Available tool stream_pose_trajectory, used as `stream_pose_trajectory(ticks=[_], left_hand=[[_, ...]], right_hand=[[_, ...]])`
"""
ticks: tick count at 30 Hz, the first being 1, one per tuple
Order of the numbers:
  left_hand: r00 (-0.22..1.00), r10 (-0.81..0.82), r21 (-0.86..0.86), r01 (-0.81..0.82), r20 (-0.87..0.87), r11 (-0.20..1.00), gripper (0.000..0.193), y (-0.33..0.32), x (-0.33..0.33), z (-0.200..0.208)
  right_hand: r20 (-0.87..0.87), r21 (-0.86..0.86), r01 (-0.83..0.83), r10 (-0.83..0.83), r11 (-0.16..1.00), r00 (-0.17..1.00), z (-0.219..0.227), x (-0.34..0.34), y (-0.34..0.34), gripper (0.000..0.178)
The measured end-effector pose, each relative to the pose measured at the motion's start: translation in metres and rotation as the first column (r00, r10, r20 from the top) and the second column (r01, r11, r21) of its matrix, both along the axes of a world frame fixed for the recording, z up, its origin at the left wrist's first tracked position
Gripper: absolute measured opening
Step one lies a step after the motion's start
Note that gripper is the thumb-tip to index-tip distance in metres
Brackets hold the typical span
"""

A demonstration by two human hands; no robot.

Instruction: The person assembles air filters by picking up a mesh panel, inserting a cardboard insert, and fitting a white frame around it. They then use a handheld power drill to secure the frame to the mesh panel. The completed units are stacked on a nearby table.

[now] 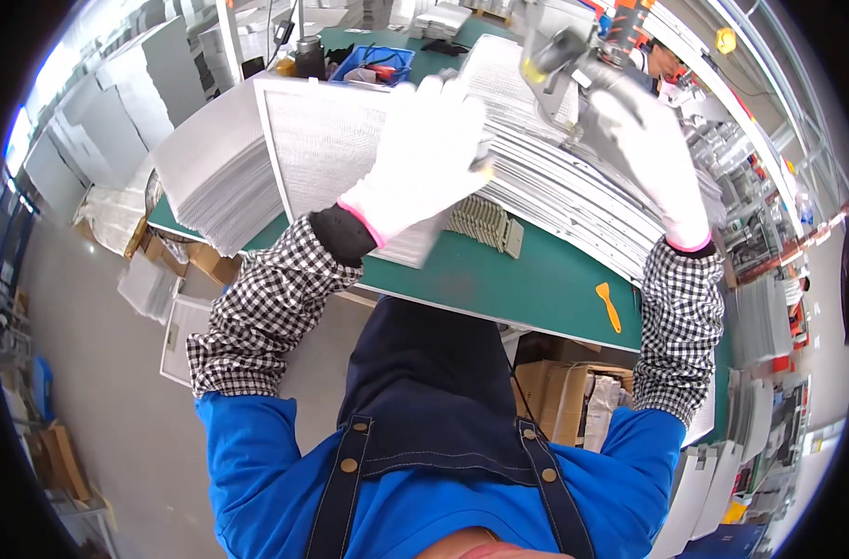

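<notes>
My left hand (pixel 426 154), in a white glove, lies over a white-framed mesh panel (pixel 326 130). Its fingers look stretched out toward the far side, though glare washes out their detail. A white glove covers my right hand (pixel 650 149) too. It is closed on a dark handheld power tool (pixel 569 61) with a yellowish ring, smeared by motion, above long pale metal strips (pixel 573 186). Between the panel and those strips, a row of small beige-grey brackets (pixel 485 224) stands on the green tabletop (pixel 527 289).
An orange scraper (pixel 609 307) lies near the table's front edge. Stacked panels (pixel 224 186) stand at left. Beyond are a blue bin (pixel 376 65) and a dark bottle (pixel 309 58). Cardboard boxes (pixel 559 401) sit below the table. Another person (pixel 662 63) is at far right.
</notes>
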State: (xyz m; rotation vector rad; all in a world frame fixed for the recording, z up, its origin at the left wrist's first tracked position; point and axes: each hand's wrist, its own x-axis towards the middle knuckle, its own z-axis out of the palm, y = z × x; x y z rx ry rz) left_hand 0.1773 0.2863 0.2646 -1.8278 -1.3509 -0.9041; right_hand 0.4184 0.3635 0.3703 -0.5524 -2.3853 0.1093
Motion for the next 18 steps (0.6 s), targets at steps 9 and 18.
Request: stream_pose_trajectory(ticks=[9,18], left_hand=[[0.988,0.136,-0.005,-0.136,0.074,0.991,0.06,0.004,-0.003,-0.011],[0.986,0.141,0.03,-0.145,0.088,0.989,0.047,0.0,0.002,-0.015]], right_hand=[[-0.126,0.045,-0.007,0.012,0.999,0.992,-0.012,-0.015,-0.006,0.034],[0.13,0.308,-0.06,0.02,0.949,0.991,-0.024,-0.03,-0.006,0.037]])
